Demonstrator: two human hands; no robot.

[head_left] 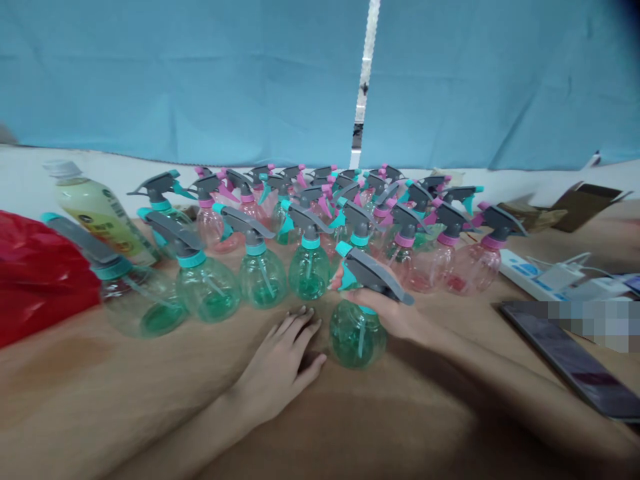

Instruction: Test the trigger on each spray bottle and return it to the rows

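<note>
A green spray bottle point(356, 333) with a grey trigger head stands on the brown table point(125, 393) in front of me. My right hand point(395, 313) is wrapped round its neck just under the trigger. To its left, my left hand point(280, 363) lies flat on the table with fingers stretched out, holding nothing, its fingertips near the bottle's base. Behind them stand several green spray bottles point(309, 270) in a front row and several pink spray bottles point(475, 263) further back and to the right.
A red plastic bag point(40, 273) lies at the left edge, a drink bottle point(100, 213) with a yellowish label leans behind it. At right are a dark tablet point(575, 357), a white power strip point(530, 273) with cables and an open cardboard box point(585, 203). A blue curtain hangs behind.
</note>
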